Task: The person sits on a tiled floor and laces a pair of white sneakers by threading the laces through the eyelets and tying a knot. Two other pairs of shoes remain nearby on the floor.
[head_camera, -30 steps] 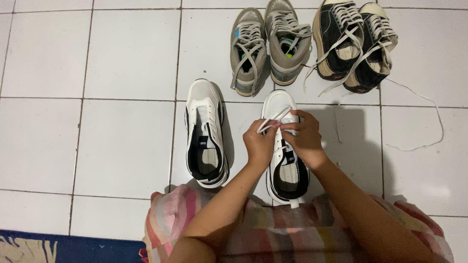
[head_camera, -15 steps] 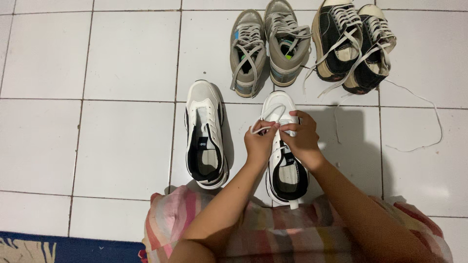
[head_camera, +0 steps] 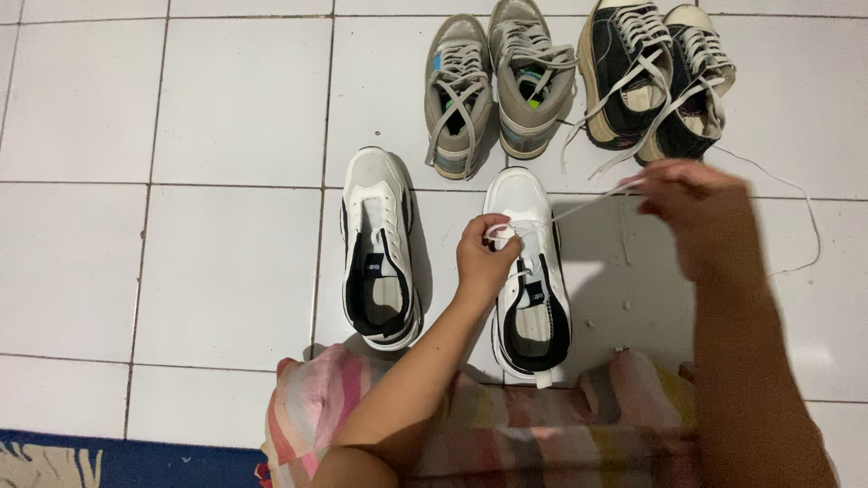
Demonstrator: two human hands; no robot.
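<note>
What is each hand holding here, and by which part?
The right hand pinches the white lace near its free end, drawn taut. The left hand grips the same lace at the eyelets of the white shoe.

I have one view only, from the head camera, facing almost straight down onto the tiled floor [head_camera: 181,253]. It sits close above both hands; the left hand [head_camera: 484,262] lies near frame centre, the right hand [head_camera: 701,212] toward the right edge.
</note>
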